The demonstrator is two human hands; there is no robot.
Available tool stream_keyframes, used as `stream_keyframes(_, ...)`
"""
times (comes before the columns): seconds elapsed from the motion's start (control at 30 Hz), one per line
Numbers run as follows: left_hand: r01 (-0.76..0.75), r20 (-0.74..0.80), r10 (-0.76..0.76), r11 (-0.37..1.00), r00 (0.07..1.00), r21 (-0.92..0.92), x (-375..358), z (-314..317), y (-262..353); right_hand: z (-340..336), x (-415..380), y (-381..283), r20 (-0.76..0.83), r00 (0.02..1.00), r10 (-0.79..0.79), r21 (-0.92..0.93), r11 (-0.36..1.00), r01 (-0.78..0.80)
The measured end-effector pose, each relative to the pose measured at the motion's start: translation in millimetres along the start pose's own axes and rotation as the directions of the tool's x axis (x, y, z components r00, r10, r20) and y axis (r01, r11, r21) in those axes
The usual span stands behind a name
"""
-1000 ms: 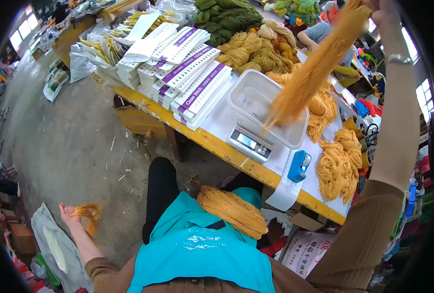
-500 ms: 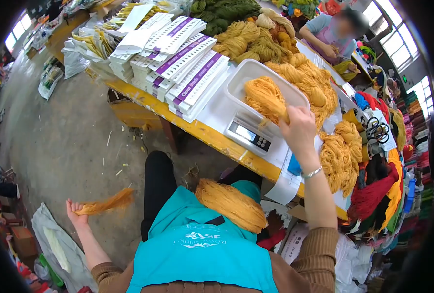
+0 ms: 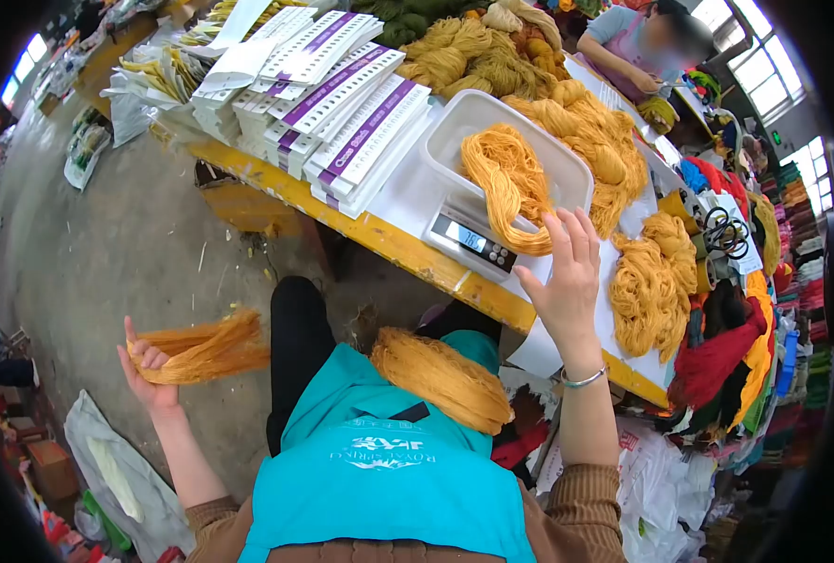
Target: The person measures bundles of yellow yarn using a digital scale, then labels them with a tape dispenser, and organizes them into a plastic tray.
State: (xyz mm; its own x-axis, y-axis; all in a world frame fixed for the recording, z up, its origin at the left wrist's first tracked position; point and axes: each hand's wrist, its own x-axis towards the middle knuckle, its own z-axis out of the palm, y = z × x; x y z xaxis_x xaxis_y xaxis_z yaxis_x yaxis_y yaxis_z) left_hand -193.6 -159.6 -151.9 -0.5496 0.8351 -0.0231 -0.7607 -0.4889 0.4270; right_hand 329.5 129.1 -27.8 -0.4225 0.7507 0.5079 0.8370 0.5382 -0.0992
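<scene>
A: Scale (image 3: 473,242) readout: digits lit, too small to read. Right hand (image 3: 564,281) covers the blue item on the table.

B: Noted. Co-worker (image 3: 644,52) at far end cut by top edge, face blurred. Purple-banded card stacks (image 3: 342,113): print illegible. Left hand (image 3: 150,368): palm hidden behind its orange yarn bundle (image 3: 206,345).

Orange yarn (image 3: 506,183) in scale tray (image 3: 454,127) (right hand (image 3: 562,277) open)
</scene>
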Motion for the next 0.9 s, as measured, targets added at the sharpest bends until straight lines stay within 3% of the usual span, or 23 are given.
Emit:
stream_keyframes(0.1,-0.024,-0.068,0.019,0.997,0.997,-0.079,1.9,2.2,2.0,9.1,1.2,1.8,0.004,1.0,-0.02,0.003,1.0,0.02)
stream_keyframes(0.17,-0.001,-0.008,-0.001,0.976,1.0,-0.219,4.2,-2.5,5.0,16.3,1.8,3.5,0.005,1.0,-0.029,0.005,1.0,0.029)
stream_keyframes(0.27,0.009,0.052,0.002,0.98,0.999,-0.201,2.1,3.5,5.9,25.2,3.6,3.6,-0.017,0.999,-0.042,0.009,0.999,0.042)
stream_keyframes(0.77,-0.016,0.013,0.019,0.98,1.0,-0.197,-8.5,3.7,5.4,56.7,12.3,12.7,-0.16,0.979,-0.125,-0.048,0.992,0.119)
stream_keyframes(0.9,-0.015,0.0,0.016,0.975,1.0,-0.222,-10.3,-2.7,6.5,53.9,26.5,20.9,-0.211,0.964,-0.163,0.014,0.985,0.17)
